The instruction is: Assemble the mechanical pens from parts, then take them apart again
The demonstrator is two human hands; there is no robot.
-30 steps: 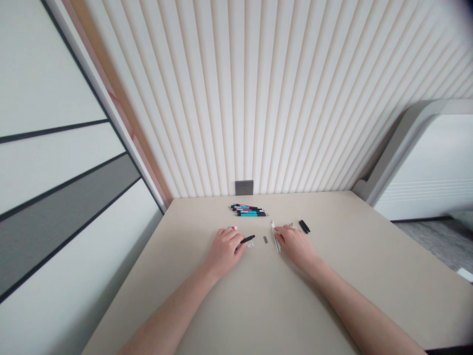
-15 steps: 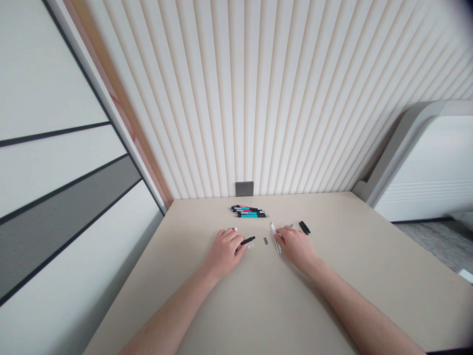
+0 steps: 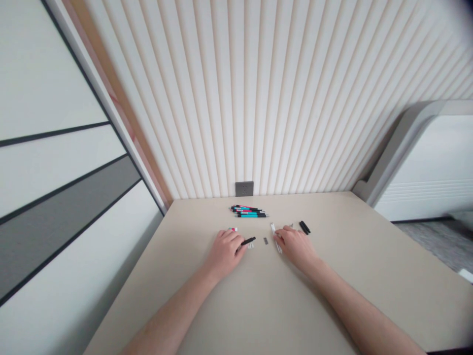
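My left hand (image 3: pixel 224 251) rests on the beige table (image 3: pixel 258 301) with its fingers curled round a pen part; a black piece (image 3: pixel 248 241) sticks out to the right and a pink tip (image 3: pixel 233 229) shows above the fingers. My right hand (image 3: pixel 295 245) lies on the table with its fingers closed on thin white refills (image 3: pixel 275 237). A small dark piece (image 3: pixel 265 240) lies between the hands. Two black pen parts (image 3: pixel 304 227) lie just right of my right hand.
A bundle of teal, pink and black pens (image 3: pixel 248 211) lies near the table's back edge, below a grey wall socket (image 3: pixel 244 188). A ribbed wall stands behind. A white cabinet (image 3: pixel 424 167) is at the right, panelled wall at the left.
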